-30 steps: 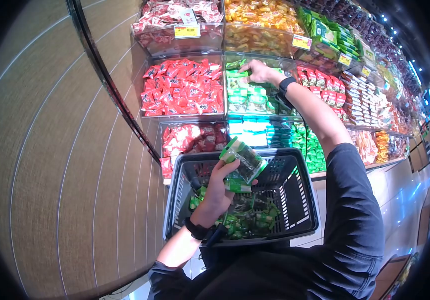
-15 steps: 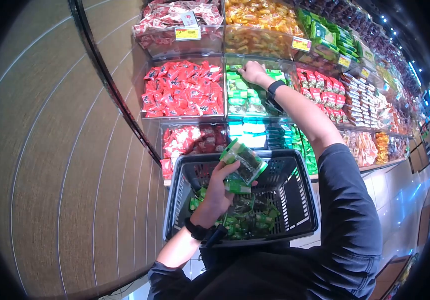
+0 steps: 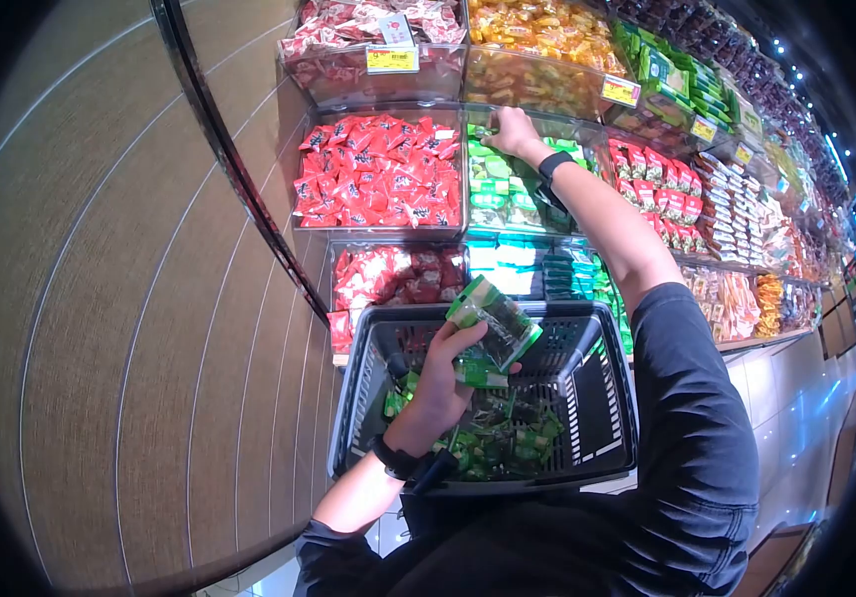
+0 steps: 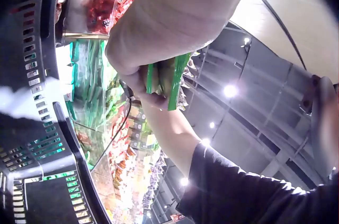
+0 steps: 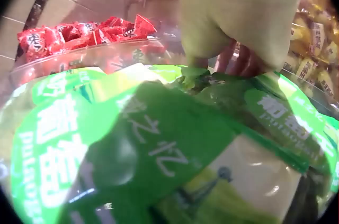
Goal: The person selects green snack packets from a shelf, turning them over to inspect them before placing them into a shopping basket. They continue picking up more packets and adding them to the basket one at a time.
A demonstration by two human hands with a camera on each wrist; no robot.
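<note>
My left hand (image 3: 443,383) grips green-and-clear raisin packets (image 3: 508,323) above the basket, thumb across the upper one. Seen in the left wrist view, the green edges of the packets (image 4: 178,81) stick out past the curled fingers. My right hand (image 3: 516,131) reaches into a clear bin of green raisin packets (image 3: 493,187) on the middle shelf. In the right wrist view, its thumb and bent fingers (image 5: 241,60) pinch the top of a raisin packet (image 5: 222,92) at the back of the bin, their tips partly hidden by the packets.
A dark shopping basket (image 3: 597,398) with several green packets inside stands below the left hand. Bins of red packets (image 3: 383,174) and yellow sweets (image 3: 537,35) border the raisin bin. A brown slatted panel (image 3: 129,298) rises at the left.
My right hand has moved deeper toward the back of the raisin bin, and its fingers have closed down among the packets. The left hand keeps its packets over the basket.
</note>
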